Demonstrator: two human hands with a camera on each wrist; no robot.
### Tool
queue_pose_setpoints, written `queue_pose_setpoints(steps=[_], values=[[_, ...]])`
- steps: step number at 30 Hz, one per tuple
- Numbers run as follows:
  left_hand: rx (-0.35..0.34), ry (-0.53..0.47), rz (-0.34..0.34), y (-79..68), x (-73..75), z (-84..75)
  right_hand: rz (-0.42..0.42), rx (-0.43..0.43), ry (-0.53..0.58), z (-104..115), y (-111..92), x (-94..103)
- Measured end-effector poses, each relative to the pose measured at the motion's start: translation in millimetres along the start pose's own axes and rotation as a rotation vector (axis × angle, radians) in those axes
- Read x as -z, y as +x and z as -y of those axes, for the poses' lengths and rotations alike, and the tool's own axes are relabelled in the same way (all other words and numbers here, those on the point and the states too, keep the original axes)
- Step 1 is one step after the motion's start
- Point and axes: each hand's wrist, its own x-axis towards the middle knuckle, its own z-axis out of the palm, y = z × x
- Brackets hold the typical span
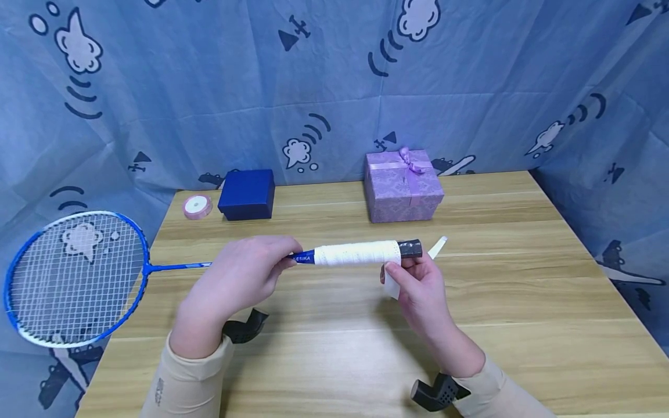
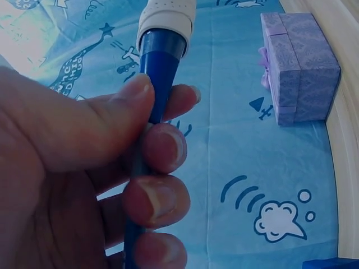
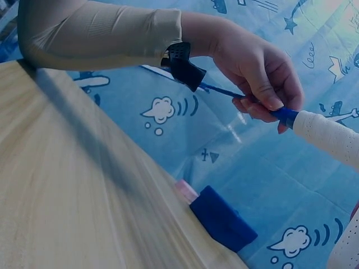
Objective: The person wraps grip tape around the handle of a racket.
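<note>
Hands (image 1: 334, 278) pinch racket handle (image 1: 360, 253) above bare table (image 1: 522, 278), racket head (image 1: 73, 278) overhanging left edge.

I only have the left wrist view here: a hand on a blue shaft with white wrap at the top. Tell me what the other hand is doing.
Observer: The right hand holds the butt end of the racket handle, pinching a loose strip of white grip tape that hangs under it.
Operator: Say how far the wrap goes.
Observer: White covers the handle nearly to the end; the dark cap is bare.
Operator: Tell me where the racket head is.
Observer: The racket head sticks out past the table's left edge, beyond the left hand.
Operator: Name what else sits on the table.
Observer: A dark blue box and a ribbon spool beside it, left of the purple gift box.
</note>
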Motion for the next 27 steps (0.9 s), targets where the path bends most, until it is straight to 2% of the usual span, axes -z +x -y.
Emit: queue_pose_setpoints(steps=[10,13,20,27], values=[[0.026,-0.059,0.053,0.8,0.4,-0.2,0.014,0.038,0.023,-0.2,-0.8,-0.4],[0.013,-0.053,0.013,0.7,-0.2,1.0,0.004,0.042,0.022,-0.1,-0.7,-1.0],[-0.065,-0.024,-0.099,-1.4,-1.6,3.7,-0.015,0.027,0.008,0.1,0.2,-1.3],[-0.067,0.018,-0.096,-1.8,-0.8,3.1,0.008,0.008,0.014,0.1,0.1,-0.1]])
